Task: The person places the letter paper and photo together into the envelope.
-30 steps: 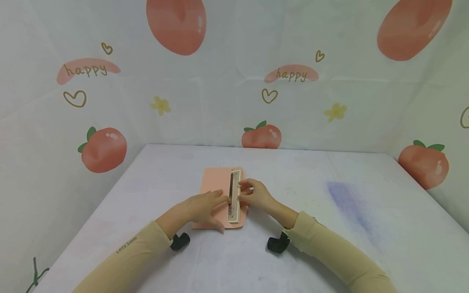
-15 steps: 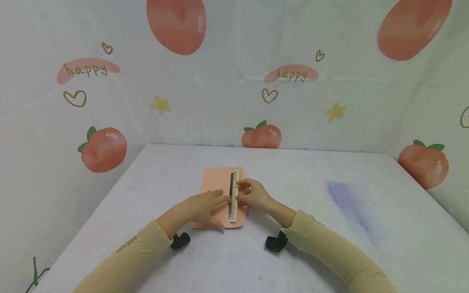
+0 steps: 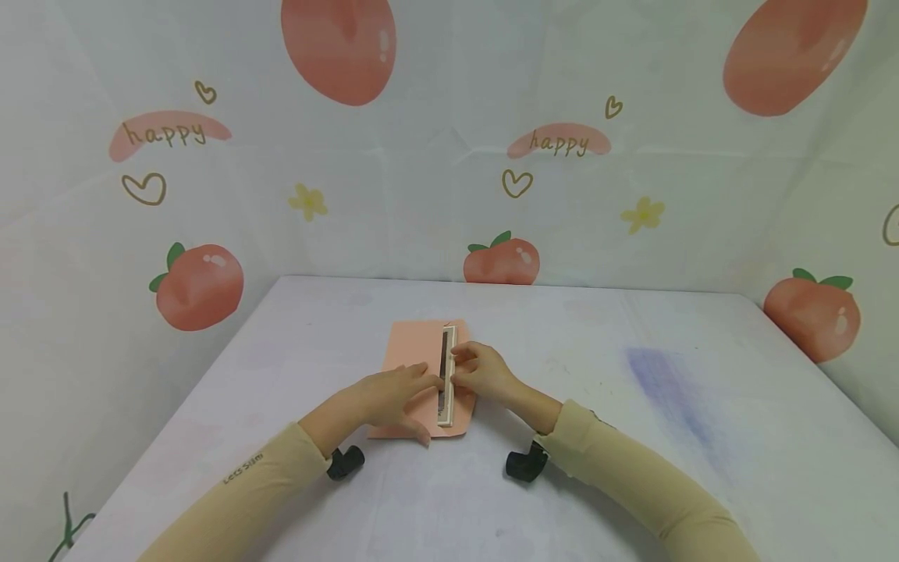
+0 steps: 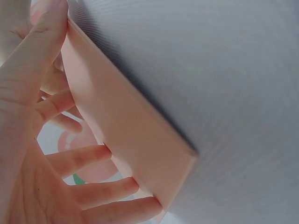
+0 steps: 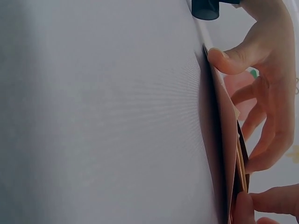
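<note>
A pink envelope (image 3: 416, 342) lies on the table, its opening and rounded flap on the right. Partly inside it is a thin stack of cards (image 3: 446, 412) with cream borders and a dark picture; only a narrow strip shows. My left hand (image 3: 393, 396) rests on the envelope with fingers spread, the index fingertip at the opening. In the left wrist view these fingers touch the envelope (image 4: 124, 123). My right hand (image 3: 488, 375) pinches the outer edge of the cards, over the flap. The right wrist view shows the envelope edge-on, with fingertips (image 5: 273, 199) at the cards.
The table (image 3: 597, 453) has a white cover with a purple stain (image 3: 667, 382) at the right. A fruit-printed cloth (image 3: 421, 172) hangs behind and at the sides. Black wrist devices (image 3: 527, 463) hang under both forearms. A green cord (image 3: 68, 531) is at the lower left.
My right hand has moved slightly left with the cards, which have slid deeper into the envelope. Their visible strip is narrower. My left hand and the envelope have stayed in place.
</note>
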{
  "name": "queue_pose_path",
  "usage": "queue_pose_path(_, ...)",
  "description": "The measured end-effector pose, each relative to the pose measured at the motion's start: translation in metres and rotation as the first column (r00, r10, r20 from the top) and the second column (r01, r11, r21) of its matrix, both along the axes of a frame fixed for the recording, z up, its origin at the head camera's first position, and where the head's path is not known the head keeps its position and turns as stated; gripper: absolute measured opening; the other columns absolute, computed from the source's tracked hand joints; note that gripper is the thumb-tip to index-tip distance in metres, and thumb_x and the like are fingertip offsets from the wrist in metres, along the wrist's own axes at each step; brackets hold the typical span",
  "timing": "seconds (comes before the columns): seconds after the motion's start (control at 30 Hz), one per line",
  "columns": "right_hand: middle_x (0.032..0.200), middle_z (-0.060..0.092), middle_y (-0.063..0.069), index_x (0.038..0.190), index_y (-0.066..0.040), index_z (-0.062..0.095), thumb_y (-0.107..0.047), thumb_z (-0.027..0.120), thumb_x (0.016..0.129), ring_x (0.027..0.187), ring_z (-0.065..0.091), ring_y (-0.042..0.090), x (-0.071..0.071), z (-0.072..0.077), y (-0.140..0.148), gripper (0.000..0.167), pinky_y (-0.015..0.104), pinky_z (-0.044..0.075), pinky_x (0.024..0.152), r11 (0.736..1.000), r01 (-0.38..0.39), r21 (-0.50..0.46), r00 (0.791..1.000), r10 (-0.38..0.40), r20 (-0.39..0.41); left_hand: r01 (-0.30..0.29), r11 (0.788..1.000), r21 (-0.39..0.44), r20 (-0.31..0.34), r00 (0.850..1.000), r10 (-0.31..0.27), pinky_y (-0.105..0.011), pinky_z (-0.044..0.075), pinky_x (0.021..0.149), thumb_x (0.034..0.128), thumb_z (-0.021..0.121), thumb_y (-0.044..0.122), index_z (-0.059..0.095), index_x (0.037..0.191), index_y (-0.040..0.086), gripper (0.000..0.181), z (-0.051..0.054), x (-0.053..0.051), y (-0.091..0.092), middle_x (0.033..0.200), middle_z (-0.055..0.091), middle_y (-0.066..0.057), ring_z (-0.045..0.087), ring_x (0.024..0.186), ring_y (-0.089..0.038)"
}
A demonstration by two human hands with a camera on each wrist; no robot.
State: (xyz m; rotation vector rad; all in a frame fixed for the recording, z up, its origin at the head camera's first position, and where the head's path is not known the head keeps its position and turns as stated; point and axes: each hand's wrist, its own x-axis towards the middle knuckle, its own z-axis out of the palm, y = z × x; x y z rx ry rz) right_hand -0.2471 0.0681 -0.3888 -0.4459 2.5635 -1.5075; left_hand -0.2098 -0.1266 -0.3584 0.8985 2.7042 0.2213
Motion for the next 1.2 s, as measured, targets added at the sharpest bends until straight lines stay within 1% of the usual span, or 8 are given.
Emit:
queue_pose_path(0.17,0.107,0.062,0.021,0.117,0.005,0.055,0.006,0.067,0.076,0.088,0.064,0.022,-0.0012,-0.0001,-0.0019,0.042,0.024,0.054,0.066,1.0,-0.012,-0.014,1.0,0.012,0.015,-0.009,1.0,-0.001,0.009,1.0,0.009,-0.058,0.044,0.094,0.0683,0.07,0.062,0.043,0.13,0.029,0.075,-0.0007,-0.001,0.0,0.148,0.034,-0.016,0.039,0.13,-0.047)
queue_pose_path(0.3,0.108,0.063,0.02,0.116,0.005,0.056,0.004,0.068,0.076,0.092,0.065,0.026,-0.0023,-0.0006,-0.0031,0.042,0.026,0.054,0.071,1.0,-0.017,0.0,1.0,0.017,0.002,-0.016,1.0,0.003,0.019,1.0,0.015,-0.06,0.043,0.094,0.0679,0.071,0.062,0.043,0.13,0.03,0.075,-0.0016,-0.0019,-0.0001,0.149,0.032,-0.016,0.036,0.132,-0.048)
queue_pose_path(0.43,0.108,0.064,0.02,0.116,0.004,0.056,0.004,0.069,0.076,0.094,0.065,0.028,-0.0023,-0.0007,-0.0038,0.042,0.028,0.054,0.074,1.0,-0.02,0.01,1.0,0.02,-0.008,0.005,1.0,0.008,0.003,1.0,-0.005,-0.058,0.044,0.094,0.0675,0.071,0.062,0.043,0.129,0.03,0.075,-0.0024,-0.0024,-0.0004,0.147,0.036,-0.016,0.04,0.13,-0.046)
queue_pose_path(0.53,0.108,0.064,0.02,0.116,0.004,0.056,0.005,0.068,0.075,0.094,0.065,0.029,-0.003,-0.0014,-0.0042,0.042,0.028,0.054,0.073,1.0,-0.023,0.01,1.0,0.023,-0.009,0.021,1.0,0.014,-0.007,1.0,-0.021,-0.056,0.044,0.094,0.0673,0.071,0.061,0.044,0.129,0.029,0.075,-0.0019,-0.0022,-0.0004,0.145,0.038,-0.016,0.042,0.128,-0.045)
queue_pose_path(0.77,0.108,0.064,0.021,0.115,0.004,0.056,0.005,0.069,0.075,0.096,0.065,0.031,-0.0026,-0.0002,-0.006,0.042,0.03,0.055,0.076,1.0,-0.021,0.013,1.0,0.021,-0.002,0.01,1.0,0.02,0.004,1.0,-0.01,-0.058,0.042,0.096,0.0672,0.071,0.061,0.043,0.128,0.029,0.075,-0.001,-0.0015,-0.0004,0.146,0.036,-0.017,0.04,0.13,-0.046)
queue_pose_path(0.97,0.107,0.066,0.02,0.115,0.003,0.057,0.005,0.07,0.075,0.095,0.065,0.029,-0.0027,-0.0002,-0.0076,0.042,0.029,0.054,0.077,1.0,-0.01,0.025,1.0,0.009,0.002,0.021,1.0,0.014,-0.006,1.0,-0.021,-0.057,0.042,0.097,0.0675,0.07,0.062,0.043,0.129,0.028,0.076,-0.0016,-0.0019,-0.0007,0.146,0.037,-0.017,0.041,0.129,-0.045)
queue_pose_path(1.2,0.109,0.065,0.019,0.116,0.001,0.056,0.002,0.07,0.076,0.098,0.065,0.03,-0.0033,-0.0005,-0.0083,0.042,0.033,0.054,0.081,0.999,-0.013,0.038,1.0,0.013,0.004,0.009,1.0,-0.001,-0.005,1.0,-0.009,-0.058,0.041,0.098,0.0678,0.069,0.063,0.043,0.13,0.028,0.076,-0.0019,-0.0024,-0.0002,0.147,0.035,-0.018,0.038,0.13,-0.048)
